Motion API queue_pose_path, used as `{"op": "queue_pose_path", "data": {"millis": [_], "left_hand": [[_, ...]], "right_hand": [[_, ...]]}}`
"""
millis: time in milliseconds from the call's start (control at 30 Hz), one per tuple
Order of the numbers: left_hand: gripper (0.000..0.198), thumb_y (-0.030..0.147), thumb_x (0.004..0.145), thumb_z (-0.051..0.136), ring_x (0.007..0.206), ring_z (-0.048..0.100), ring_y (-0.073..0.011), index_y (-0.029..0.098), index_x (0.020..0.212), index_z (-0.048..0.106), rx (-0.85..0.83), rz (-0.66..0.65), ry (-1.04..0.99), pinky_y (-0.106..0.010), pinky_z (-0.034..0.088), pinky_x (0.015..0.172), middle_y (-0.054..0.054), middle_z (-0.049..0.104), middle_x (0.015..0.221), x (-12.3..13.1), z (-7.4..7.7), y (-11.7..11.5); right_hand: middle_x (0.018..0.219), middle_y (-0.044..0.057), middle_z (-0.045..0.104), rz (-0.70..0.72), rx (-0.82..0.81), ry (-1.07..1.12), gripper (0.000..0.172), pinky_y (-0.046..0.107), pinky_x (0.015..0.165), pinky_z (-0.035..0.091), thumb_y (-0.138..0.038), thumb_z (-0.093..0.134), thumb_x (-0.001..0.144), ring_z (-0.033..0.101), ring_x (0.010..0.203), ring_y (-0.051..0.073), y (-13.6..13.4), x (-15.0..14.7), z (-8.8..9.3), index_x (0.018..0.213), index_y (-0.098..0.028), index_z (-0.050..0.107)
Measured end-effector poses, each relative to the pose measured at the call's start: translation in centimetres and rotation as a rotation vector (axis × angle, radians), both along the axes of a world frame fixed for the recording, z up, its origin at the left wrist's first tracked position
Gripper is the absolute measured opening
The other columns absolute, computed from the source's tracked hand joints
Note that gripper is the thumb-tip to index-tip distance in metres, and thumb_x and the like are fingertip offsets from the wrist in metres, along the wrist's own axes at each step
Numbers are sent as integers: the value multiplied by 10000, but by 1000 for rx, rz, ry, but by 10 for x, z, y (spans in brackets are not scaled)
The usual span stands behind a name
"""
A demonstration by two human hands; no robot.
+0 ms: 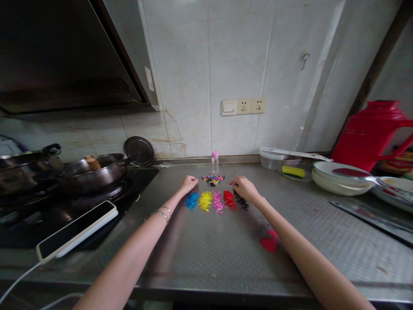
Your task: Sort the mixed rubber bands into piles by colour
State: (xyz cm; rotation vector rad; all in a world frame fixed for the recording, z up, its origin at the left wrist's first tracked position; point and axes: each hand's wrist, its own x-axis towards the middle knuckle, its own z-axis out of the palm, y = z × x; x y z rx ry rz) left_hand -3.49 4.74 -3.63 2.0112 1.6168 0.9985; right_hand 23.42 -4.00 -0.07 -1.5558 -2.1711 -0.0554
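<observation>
Fingers (235,182) of right hand (245,188), grip unclear

The one camera rides on the person's head, looking forward and down over the steel counter (206,262) toward the tiled wall (238,64) at the far side. Its wide view reaches from the hob (143,177) on the left to the red flask (368,133) on the right. The left hand (189,183) and the right hand (245,188) sit mid-frame, well out from the lens.
</observation>
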Motion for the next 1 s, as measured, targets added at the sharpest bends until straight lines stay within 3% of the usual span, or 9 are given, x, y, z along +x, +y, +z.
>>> {"op": "queue_pose_path", "data": {"millis": [100,300,833,1000], "left_hand": [[198,226,630,519,560,516,-118,103,677,667,3,-95,64,-205,351,520,-44,622,607,10,4,4],[256,324,621,563,520,491,-108,103,693,671,5,-264,156,-206,330,497,-33,613,586,30,10,1],[172,208,591,525,512,483,-102,101,625,655,15,-226,76,-200,332,495,-26,597,561,36,2,7],[179,220,605,537,523,477,-101,96,649,659,59,-245,61,-204,335,506,-27,595,570,66,12,1]], "right_hand": [[952,32,599,-82,27,15,266,198,805,348,-158,415,742,489,948,140,-1,6,1,872,-213,640],[917,32,601,-227,48,52,240,198,740,366,-209,414,757,495,928,146,-3,15,0,829,-220,643],[943,51,607,-272,7,47,253,182,709,377,-215,430,753,510,930,151,-5,19,1,849,-217,665],[940,52,611,-307,14,85,266,190,678,383,-222,419,754,524,901,154,-2,23,0,837,-225,672]]}}
